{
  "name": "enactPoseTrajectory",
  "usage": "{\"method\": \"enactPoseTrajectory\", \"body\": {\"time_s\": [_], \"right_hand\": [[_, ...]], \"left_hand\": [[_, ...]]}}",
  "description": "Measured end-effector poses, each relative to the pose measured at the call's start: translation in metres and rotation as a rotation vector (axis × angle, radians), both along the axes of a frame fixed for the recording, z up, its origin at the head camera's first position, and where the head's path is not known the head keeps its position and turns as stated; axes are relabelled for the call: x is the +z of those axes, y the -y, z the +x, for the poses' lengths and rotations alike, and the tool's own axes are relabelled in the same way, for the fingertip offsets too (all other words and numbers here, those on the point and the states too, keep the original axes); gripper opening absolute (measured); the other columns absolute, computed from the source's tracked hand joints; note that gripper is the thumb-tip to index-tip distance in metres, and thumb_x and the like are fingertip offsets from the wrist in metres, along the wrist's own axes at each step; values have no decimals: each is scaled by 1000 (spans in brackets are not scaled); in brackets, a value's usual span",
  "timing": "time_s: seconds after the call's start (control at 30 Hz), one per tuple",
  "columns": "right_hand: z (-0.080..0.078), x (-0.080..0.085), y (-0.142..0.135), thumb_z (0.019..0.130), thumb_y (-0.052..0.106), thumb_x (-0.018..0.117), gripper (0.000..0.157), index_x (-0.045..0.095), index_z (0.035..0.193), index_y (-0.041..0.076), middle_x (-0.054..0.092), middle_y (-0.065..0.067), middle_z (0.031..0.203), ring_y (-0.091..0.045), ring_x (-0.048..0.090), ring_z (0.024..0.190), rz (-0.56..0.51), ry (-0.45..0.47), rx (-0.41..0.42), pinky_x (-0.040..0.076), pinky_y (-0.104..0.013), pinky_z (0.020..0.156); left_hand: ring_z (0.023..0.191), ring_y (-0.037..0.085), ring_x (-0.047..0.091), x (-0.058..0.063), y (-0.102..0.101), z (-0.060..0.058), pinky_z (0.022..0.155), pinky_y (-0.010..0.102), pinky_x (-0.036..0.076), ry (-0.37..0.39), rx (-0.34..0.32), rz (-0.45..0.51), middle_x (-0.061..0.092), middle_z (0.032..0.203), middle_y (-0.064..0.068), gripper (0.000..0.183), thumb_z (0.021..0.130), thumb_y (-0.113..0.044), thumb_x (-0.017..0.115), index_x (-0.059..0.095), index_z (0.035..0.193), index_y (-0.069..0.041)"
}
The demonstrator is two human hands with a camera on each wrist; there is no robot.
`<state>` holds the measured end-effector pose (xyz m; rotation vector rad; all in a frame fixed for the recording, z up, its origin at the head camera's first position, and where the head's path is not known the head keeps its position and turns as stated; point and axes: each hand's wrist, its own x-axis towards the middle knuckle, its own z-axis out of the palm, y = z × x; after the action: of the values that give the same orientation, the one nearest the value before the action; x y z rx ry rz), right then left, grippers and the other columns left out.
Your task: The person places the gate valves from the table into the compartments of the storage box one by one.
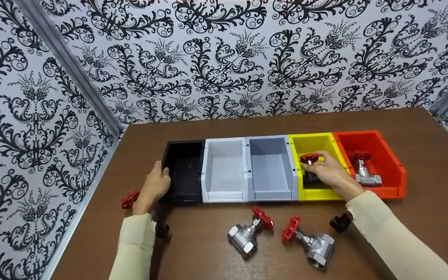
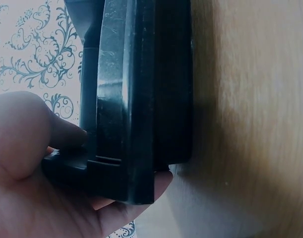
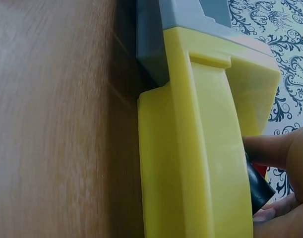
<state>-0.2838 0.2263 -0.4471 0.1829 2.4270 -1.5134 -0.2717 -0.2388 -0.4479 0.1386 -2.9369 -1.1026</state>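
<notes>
My left hand grips the left side wall of the black bin; in the left wrist view the thumb is on the inner side and a fingertip shows at the outside. My right hand reaches into the yellow bin and pinches a valve with a red handwheel and a dark body. Behind the bin's front lip, the right wrist view shows only a black piece of it. A steel valve with a red handwheel stands in the orange-red bin.
Between the black and yellow bins sit a white bin and a grey bin. Two steel valves with red handwheels, one left and one right, lie in front. Another red handwheel shows beside my left wrist. Patterned walls enclose the table.
</notes>
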Motion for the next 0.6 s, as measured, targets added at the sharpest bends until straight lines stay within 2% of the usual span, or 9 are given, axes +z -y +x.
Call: {"method": "enactPoseTrajectory", "body": {"time_s": [0.1, 0.6], "right_hand": [[-1, -1, 0, 90, 32, 60, 75, 18, 145, 5, 58, -20, 116, -27, 51, 99, 6, -1, -1, 37, -37, 92], [-1, -2, 3, 91, 24, 58, 70, 20, 144, -2, 51, -24, 126, -28, 52, 104, -18, 11, -17, 39, -40, 95]], "left_hand": [[127, 44, 37, 0, 1, -1, 104, 53, 29, 19, -5, -4, 38, 139, 29, 46, 100, -19, 31, 25, 140, 3], [127, 42, 39, 1, 1, 0, 103, 53, 31, 18, -5, 13, 41, 137, 27, 43, 101, -20, 31, 29, 138, 1]]}}
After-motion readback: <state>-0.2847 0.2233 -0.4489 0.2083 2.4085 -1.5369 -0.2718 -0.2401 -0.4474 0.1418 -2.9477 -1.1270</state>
